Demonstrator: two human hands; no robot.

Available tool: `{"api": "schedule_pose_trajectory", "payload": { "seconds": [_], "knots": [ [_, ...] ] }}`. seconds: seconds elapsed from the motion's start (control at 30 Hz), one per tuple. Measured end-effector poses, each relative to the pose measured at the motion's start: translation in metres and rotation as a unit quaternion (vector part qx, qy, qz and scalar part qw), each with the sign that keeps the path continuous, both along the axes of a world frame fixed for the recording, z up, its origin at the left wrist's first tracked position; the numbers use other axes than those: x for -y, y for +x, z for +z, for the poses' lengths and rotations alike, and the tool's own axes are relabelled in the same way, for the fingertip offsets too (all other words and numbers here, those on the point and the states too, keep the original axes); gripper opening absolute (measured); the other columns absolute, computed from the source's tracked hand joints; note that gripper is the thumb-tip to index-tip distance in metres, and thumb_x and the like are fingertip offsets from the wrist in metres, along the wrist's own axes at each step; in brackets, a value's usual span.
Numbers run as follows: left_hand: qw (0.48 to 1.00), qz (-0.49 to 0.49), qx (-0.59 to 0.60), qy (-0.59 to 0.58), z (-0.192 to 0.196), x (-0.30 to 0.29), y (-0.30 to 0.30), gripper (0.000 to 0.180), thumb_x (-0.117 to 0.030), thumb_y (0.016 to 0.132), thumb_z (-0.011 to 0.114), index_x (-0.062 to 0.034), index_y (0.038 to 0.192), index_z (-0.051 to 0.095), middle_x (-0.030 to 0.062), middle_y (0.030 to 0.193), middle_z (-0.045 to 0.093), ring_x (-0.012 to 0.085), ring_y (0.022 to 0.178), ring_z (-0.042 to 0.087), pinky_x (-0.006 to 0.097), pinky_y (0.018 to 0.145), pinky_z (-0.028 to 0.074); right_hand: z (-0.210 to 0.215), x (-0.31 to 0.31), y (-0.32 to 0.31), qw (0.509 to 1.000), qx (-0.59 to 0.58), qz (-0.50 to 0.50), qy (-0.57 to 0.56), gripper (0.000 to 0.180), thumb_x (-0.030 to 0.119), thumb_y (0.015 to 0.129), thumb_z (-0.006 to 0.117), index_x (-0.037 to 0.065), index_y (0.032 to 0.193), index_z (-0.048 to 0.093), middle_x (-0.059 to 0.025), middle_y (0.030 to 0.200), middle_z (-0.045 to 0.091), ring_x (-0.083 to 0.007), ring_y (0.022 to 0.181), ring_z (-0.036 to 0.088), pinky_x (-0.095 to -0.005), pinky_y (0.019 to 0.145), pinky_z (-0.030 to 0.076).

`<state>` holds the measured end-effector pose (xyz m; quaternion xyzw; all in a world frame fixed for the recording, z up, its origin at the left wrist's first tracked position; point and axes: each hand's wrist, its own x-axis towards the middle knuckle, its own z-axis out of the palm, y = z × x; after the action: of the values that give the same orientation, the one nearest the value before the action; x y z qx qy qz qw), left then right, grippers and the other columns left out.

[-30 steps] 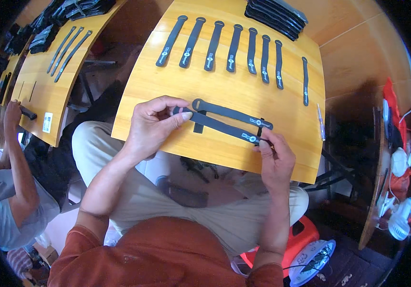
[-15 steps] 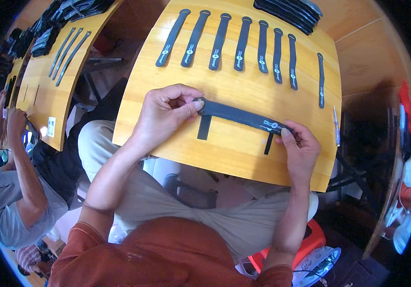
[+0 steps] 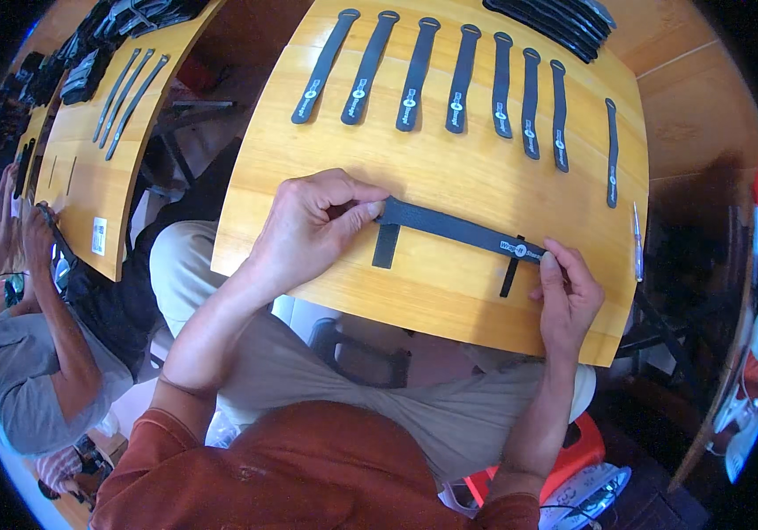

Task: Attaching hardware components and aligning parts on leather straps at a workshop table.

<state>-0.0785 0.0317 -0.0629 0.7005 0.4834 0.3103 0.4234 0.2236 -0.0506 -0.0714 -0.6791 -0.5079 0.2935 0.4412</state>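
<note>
A dark grey hook-and-loop strap (image 3: pixel 458 228) with pale printing near its right end is stretched straight between my two hands, low over the table. The thumb and fingers of my left hand (image 3: pixel 321 216) pinch its left end. My right hand (image 3: pixel 571 296) grips the other end between thumb and fingers. Below the strap, a wider black strip (image 3: pixel 386 247) lies near my left hand. A narrower black strip (image 3: pixel 509 279) crosses under the strap near my right hand. Whether the strap touches the table, I cannot tell.
Several similar straps (image 3: pixel 418 75) with slotted round ends lie in a row across the wooden table (image 3: pixel 308 163). A stack of dark straps (image 3: pixel 555 25) is at the back, a pen (image 3: pixel 637 243) at the right edge. Left, a co-worker's arm (image 3: pixel 65 340) reaches to another table (image 3: pixel 87 190).
The strap's right end now shows more fully, with my right fingers nearer its tip. Part of the narrow strip now shows beyond the strap. The whole view has shifted slightly.
</note>
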Motion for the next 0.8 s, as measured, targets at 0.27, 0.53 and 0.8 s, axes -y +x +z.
{"api": "schedule_pose_trajectory", "payload": {
  "seconds": [0.27,0.53,0.8],
  "knots": [
    [0.998,-0.024,-0.031,0.039,0.001,-0.001,-0.002,0.016,-0.003,0.088,0.069,0.0013,0.102,0.072,0.0144,0.084,0.067,0.0235,0.073,0.067,0.032,0.066,0.051,-0.006,0.001,-0.001,0.998,0.047,0.004,0.030,0.013,0.002,0.090,0.066,-0.004,0.102,0.069,-0.0058,0.086,0.064,-0.0115,0.072,0.057,-0.0230,0.063,0.045],
    [0.999,0.002,-0.038,0.013,0.005,-0.001,-0.001,0.013,-0.005,0.086,0.071,0.0021,0.097,0.072,0.0144,0.084,0.069,0.0229,0.072,0.068,0.031,0.063,0.052,-0.006,0.002,0.002,0.999,0.046,-0.003,-0.005,0.011,0.000,0.088,0.066,-0.004,0.099,0.069,-0.0062,0.086,0.065,-0.0114,0.074,0.058,-0.0233,0.064,0.046],
    [0.999,0.001,-0.039,-0.009,0.005,-0.004,0.000,0.011,-0.004,0.085,0.072,0.0021,0.093,0.073,0.0140,0.081,0.070,0.0225,0.069,0.068,0.032,0.062,0.052,-0.008,0.002,0.003,0.998,0.066,0.005,0.020,0.011,0.000,0.089,0.067,-0.004,0.098,0.069,-0.0071,0.086,0.065,-0.0125,0.073,0.058,-0.0238,0.064,0.046]
  ]
}}
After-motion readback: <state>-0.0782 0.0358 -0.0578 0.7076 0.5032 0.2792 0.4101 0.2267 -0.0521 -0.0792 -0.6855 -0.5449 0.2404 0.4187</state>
